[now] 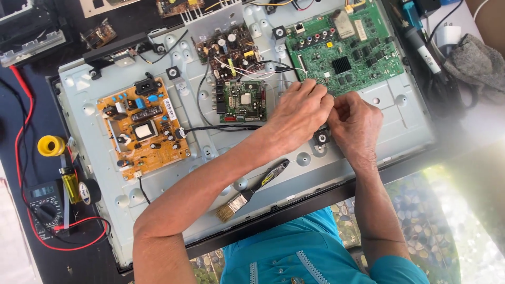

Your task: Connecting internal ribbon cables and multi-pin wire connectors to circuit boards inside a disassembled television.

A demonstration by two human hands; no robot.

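Together, the left hand (299, 113) and right hand (356, 123) meet knuckle to knuckle, fingers curled in a tight grip over something small (hidden, so I cannot tell what) just below the large green circuit board (344, 44). They hover over the grey metal back panel (400, 118), right above a small black square mount (321, 138). A thin black cable (221, 128) runs left toward the orange-brown power board (142, 126). Near the left forearm lies a black-handled paintbrush (252, 192). A black multimeter (44, 208) sits on the dark desk (31, 94).
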